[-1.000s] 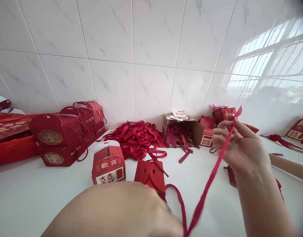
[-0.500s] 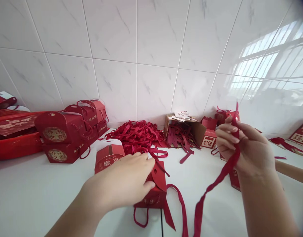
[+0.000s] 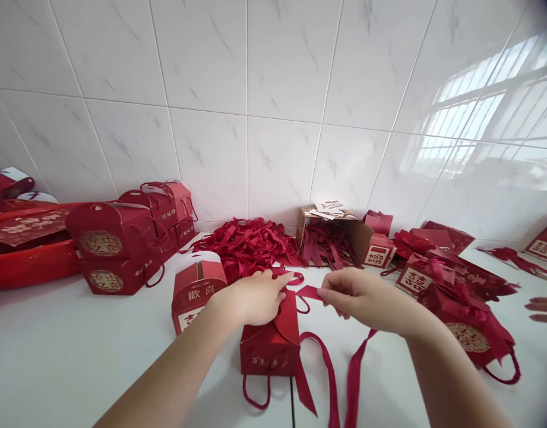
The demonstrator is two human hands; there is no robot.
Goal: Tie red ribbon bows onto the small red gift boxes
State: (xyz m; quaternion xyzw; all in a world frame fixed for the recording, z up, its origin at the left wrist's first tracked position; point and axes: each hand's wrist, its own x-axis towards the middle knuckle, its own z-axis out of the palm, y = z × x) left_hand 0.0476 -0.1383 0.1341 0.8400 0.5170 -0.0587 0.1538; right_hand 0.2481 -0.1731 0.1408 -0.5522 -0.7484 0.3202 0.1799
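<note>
A small red gift box [image 3: 269,351] with gold characters stands before me, a twisted cord handle hanging at its front. Over its closed top flaps lies my left hand [image 3: 258,297], fingers curled and gripping there, the index reaching past the edge. Just right of the box, my right hand [image 3: 347,291] is closed in a pinch on the end of a red ribbon [image 3: 324,368]. That end points at the box top, while the rest loops down toward the table's near side. Part of the box top is covered by my left hand.
Behind lie a heap of red ribbons [image 3: 250,241] and a cardboard box [image 3: 357,235] of dark red strips. Another gift box [image 3: 197,282] stands left, near stacked boxes [image 3: 106,244] and a red basin [image 3: 37,264]. Ribboned boxes [image 3: 469,327] lie right, by another person's hand [image 3: 544,308].
My right hand has come down and left with the ribbon, bringing its end beside the box top. My left hand stays on the box. Another person's arm has drawn back at right, revealing ribboned boxes.
</note>
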